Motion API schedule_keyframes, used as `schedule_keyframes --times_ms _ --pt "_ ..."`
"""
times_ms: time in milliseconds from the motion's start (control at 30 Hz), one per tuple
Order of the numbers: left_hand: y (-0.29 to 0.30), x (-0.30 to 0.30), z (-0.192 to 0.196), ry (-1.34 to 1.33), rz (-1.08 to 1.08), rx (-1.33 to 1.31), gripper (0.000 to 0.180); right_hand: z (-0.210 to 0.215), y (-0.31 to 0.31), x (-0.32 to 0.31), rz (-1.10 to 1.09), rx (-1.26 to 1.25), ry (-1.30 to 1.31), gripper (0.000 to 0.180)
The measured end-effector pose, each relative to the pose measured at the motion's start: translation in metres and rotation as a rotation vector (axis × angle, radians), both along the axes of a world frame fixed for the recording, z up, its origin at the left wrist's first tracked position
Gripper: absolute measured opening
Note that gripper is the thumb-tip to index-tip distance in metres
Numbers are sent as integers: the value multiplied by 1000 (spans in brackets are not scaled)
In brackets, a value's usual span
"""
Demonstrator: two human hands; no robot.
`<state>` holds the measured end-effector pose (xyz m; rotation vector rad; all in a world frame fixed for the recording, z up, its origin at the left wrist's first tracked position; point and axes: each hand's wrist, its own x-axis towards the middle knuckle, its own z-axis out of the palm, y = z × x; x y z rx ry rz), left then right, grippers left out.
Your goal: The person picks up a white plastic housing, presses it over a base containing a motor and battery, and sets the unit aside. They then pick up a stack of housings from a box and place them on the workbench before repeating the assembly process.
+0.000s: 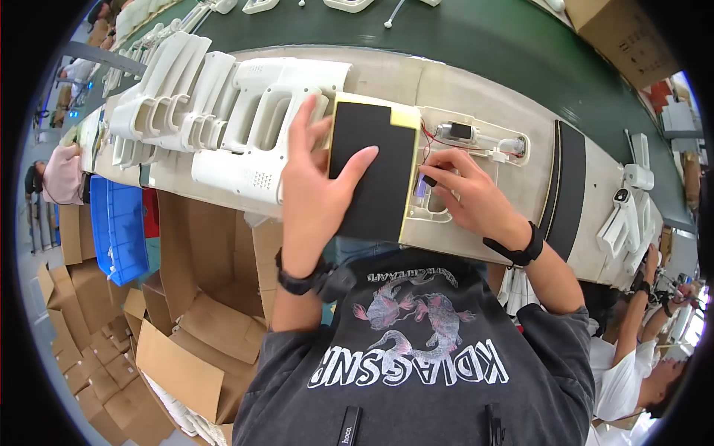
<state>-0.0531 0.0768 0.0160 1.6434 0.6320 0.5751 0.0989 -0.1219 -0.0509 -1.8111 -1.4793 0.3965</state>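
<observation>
A flat rectangular pad (pixel 374 167), matte black on a pale yellow backing, lies on the workbench (pixel 476 82) over an open white plastic shell (pixel 476 145) with red wires and a small motor inside. The left hand (pixel 316 189) rests spread on the pad's left edge, thumb flat on its black face. The right hand (pixel 468 193) pinches a small dark part just beside the pad; smooth white moulded casings (pixel 223 119) lie stacked further left.

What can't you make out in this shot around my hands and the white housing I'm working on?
- Head view: the left hand and the black-and-yellow pad cover the left part of the open white housing.
- The right hand fingers hide whatever they pinch.
- The wiring is too small to trace.
</observation>
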Motion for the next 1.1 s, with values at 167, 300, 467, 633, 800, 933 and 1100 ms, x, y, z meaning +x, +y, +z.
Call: schedule_keyframes --times_ms 167,300,467,633,800,933,1100 --pt "1 -4 -27 146 14 599 46 5 5 -9 -120 -65 149 56" --pt "8 -19 -5 116 44 551 31 -3 8 -5 -73 15 116 61" --pt "38 -42 20 163 156 612 28 -2 12 -7 -31 -15 192 60" --pt "84 -46 15 244 202 695 32 15 5 -7 -94 -56 129 59" --pt "128 -38 -22 542 -25 837 63 35 -8 -1 -130 -2 183 44" --pt "126 -21 -41 738 -68 866 98 40 -15 -1 -125 10 173 32" --pt "112 -1 -22 771 -84 886 103 53 -24 -5 -148 14 264 30"
